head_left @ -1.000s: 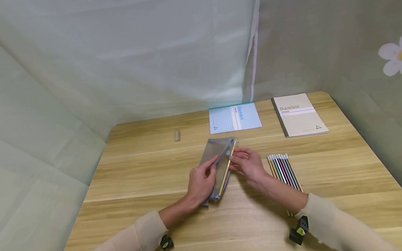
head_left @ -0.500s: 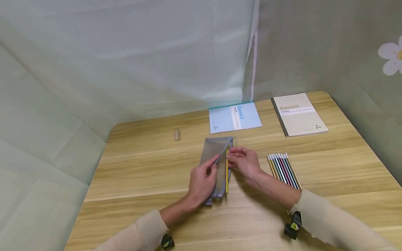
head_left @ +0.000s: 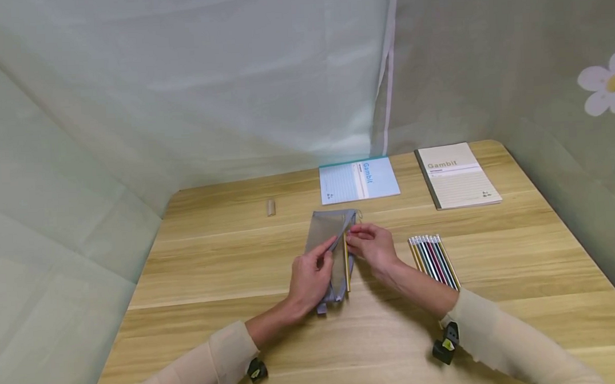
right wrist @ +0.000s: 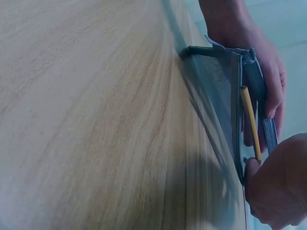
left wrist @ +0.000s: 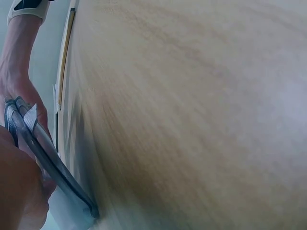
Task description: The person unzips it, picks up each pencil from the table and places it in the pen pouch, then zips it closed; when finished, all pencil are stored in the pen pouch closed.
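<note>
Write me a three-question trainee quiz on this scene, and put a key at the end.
1. Which of the hands pinches the slim yellow pencil? A) left B) right C) both
2. True or false: in the head view, the light-blue paper notebook lies left of the beige paper notebook.
3. Fill in the word: the left hand holds a long, grey, see-through ____.

Key: 1. B; 2. True; 3. pouch
</note>
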`<state>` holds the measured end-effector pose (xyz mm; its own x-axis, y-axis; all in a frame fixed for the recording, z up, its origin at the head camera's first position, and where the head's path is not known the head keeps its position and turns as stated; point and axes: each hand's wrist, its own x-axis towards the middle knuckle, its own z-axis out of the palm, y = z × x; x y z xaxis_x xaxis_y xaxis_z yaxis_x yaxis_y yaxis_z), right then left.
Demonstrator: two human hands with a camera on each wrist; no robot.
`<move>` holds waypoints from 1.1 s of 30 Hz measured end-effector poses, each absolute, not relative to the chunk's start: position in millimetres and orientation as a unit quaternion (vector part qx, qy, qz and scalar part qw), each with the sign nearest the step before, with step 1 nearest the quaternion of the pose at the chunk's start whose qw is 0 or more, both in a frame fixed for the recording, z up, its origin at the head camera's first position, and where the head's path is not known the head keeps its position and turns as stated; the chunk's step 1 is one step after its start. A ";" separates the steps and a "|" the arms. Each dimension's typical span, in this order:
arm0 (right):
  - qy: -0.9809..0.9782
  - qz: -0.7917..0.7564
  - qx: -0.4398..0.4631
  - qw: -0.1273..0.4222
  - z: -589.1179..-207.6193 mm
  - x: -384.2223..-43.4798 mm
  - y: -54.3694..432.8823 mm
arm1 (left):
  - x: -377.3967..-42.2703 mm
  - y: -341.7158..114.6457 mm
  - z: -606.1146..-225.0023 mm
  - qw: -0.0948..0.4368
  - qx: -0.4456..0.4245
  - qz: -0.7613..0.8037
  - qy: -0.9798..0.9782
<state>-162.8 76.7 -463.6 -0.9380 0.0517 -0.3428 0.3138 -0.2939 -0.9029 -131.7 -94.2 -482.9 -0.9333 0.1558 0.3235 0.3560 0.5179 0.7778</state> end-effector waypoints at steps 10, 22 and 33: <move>0.596 -0.786 0.099 0.129 -455.7 -155.7 78.1 | -134.2 -93.2 -482.6 0.119 -0.153 -0.463 -0.865; 0.643 -0.759 0.046 0.091 -437.1 -132.1 107.7 | -138.4 -95.5 -473.3 0.153 -0.164 -0.440 -0.870; 0.697 -0.715 0.036 0.039 -430.9 -108.9 177.1 | -141.5 -97.6 -465.4 0.162 -0.154 -0.456 -0.861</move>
<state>-108.9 177.1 -430.9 -0.9944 -0.0052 -0.1056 0.1057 -0.0247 -0.9941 -141.5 -97.6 -465.4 -0.9000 0.1183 0.4195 0.4134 0.5365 0.7357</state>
